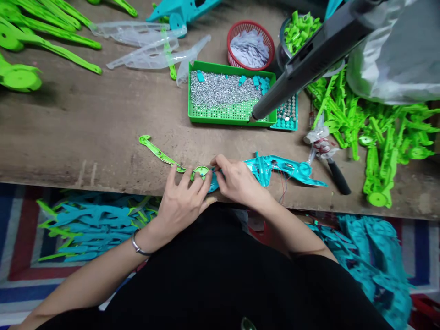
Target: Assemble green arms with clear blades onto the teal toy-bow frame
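A slim green plastic arm with a round disc [200, 172] lies near the table's front edge, its thin end angled up to the left. My left hand [184, 197] is over it, fingertips pressing it against the table and the thumb held out to the side. To the right, a turquoise plastic half-shell [299, 170] lies inner side up, with small fittings and thin red and blue wires. My right hand [237, 181] bends over its left end, thumb and forefinger pinched together where turquoise meets green. Whatever is between those fingertips is hidden.
Behind the hands stands a green basket [220, 121] of screws, beside a red basket [231, 54] of pale pieces. A dark pole [309, 59] slants across them. A black-handled tool [338, 176] and piled green parts [378, 160] lie right; turquoise parts [96, 224] are below the edge.
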Demonstrator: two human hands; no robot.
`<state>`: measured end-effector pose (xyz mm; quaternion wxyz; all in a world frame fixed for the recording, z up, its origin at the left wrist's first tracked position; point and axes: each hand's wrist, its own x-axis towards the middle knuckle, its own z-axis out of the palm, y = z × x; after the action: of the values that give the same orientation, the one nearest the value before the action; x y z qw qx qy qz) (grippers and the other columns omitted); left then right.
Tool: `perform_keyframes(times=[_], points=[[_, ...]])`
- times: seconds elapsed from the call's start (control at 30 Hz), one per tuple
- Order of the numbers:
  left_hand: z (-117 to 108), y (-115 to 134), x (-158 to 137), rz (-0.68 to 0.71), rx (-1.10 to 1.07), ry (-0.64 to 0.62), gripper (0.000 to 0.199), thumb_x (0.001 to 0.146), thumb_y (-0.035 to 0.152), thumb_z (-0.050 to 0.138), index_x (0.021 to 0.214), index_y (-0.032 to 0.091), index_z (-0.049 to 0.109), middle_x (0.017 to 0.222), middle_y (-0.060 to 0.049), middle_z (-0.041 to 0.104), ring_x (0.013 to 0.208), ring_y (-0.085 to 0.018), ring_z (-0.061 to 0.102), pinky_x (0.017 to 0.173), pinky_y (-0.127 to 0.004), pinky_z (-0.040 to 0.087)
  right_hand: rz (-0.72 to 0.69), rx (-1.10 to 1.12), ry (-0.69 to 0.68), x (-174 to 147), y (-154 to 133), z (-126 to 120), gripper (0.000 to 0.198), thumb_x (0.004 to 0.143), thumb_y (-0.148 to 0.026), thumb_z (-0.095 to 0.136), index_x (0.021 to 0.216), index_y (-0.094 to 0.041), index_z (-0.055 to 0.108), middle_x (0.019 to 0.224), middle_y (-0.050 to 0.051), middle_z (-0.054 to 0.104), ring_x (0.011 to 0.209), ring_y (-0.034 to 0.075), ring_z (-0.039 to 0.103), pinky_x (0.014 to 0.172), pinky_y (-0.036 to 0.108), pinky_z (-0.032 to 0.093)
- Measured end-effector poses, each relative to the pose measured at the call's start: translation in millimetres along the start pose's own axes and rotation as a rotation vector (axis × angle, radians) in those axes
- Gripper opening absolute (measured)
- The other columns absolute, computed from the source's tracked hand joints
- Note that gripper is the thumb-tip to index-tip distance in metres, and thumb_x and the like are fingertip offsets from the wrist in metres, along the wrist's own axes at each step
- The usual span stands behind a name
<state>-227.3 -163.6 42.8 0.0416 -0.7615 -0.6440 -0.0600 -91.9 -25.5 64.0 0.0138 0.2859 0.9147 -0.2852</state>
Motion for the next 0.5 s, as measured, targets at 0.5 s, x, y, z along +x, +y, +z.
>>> perform_keyframes(times=[0.5], points=[[1,22,6,-0.121,0.046,-0.070,0.057,0.100,0.041,0.045,0.149,0.013,0.043,0.113,-0.016,0.067,0.122,-0.043,0.056,0.106,-0.067,0.037,-0.138,-0.025,0.024,-7,34,-8,0.019,0.094,-0.013,0.047,0.092,-0.013,0.066,0.084,0.007,0.060,0.080,0.017,0.055,0.073,0.028,0.041]])
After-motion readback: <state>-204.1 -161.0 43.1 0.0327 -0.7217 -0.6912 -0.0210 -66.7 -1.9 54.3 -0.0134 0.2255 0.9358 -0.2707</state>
